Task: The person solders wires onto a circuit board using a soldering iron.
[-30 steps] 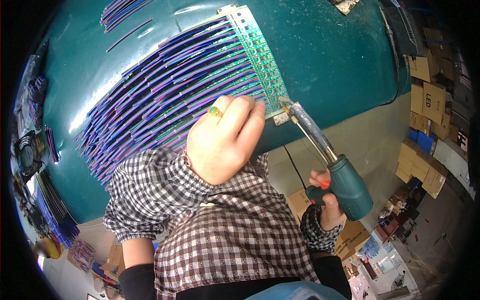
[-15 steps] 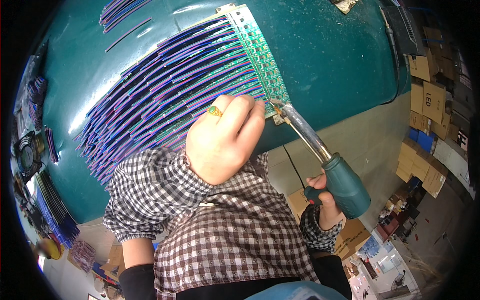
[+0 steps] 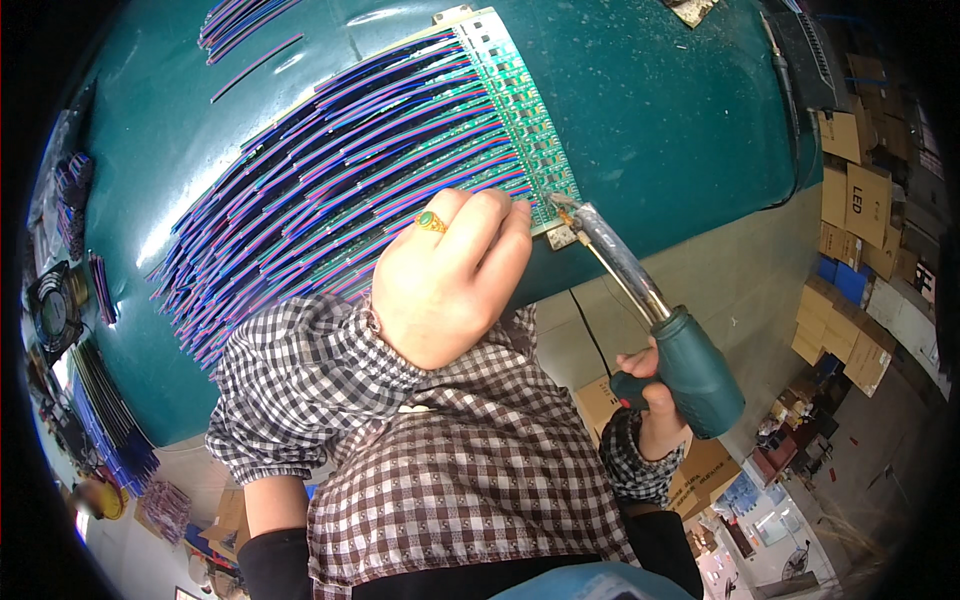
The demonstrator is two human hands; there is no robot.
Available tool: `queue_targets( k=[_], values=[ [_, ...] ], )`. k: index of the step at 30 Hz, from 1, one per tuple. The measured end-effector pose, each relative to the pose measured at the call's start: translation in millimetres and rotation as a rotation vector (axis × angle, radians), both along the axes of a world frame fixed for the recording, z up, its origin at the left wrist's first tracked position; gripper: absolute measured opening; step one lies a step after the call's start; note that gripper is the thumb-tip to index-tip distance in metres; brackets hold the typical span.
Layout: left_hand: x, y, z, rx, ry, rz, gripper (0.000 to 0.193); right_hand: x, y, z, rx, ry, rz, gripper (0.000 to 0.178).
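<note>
A green circuit board panel [image 3: 520,95] lies on the table, its long side lined with rows of thin blue, pink, red and green wires [image 3: 300,190] that fan out to the left. Over the near end of those rows my left hand [image 3: 450,270], with a green-stoned ring, is closed, its curled fingertips pressing on wire ends at the board's edge. The fingers hide the wires under them. My right hand [image 3: 660,410] grips a dark green soldering gun [image 3: 700,375] with a red trigger button. Its metal barrel points up and left, and the tip is over the board's near right corner.
The green-topped table [image 3: 680,130] has its near edge just below the board. More wire bundles [image 3: 245,25] and one loose wire [image 3: 258,68] lie at the far left. A black fan [image 3: 57,310] stands at the left. Cardboard boxes [image 3: 865,200] are stacked at the right.
The soldering gun has shifted slightly right, its tip drawing away from the wire ends beside my left fingertips. My left hand and the board have stayed in place.
</note>
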State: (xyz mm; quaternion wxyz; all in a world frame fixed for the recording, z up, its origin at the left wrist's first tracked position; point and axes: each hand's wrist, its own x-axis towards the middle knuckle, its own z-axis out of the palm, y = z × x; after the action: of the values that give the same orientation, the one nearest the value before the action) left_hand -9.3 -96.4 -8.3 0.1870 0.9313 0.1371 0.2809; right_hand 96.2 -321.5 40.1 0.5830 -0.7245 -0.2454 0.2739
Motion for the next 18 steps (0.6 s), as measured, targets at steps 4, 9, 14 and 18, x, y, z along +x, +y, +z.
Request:
queue_targets(
  k=[4,9,14,18],
  values=[
    [-0.8,-0.4,-2.0,0.005,-0.002,0.004,0.03,1.8,1.7,1.8,0.014,0.023,0.009,0.054],
    [-0.1,-1.3,-0.5,-0.007,0.009,0.01,0.03,2.0,-4.3,3.9,-0.091,-0.033,0.0,0.057],
    [-1.2,0.4,-0.3,-0.033,0.003,-0.005,0.03,0.3,2.9,7.1,-0.124,-0.03,-0.005,0.059],
    [-0.1,0.6,4.5,-0.124,-0.002,-0.001,0.031,0.3,-0.2,3.9,-0.102,-0.05,-0.007,0.059]
  ],
)
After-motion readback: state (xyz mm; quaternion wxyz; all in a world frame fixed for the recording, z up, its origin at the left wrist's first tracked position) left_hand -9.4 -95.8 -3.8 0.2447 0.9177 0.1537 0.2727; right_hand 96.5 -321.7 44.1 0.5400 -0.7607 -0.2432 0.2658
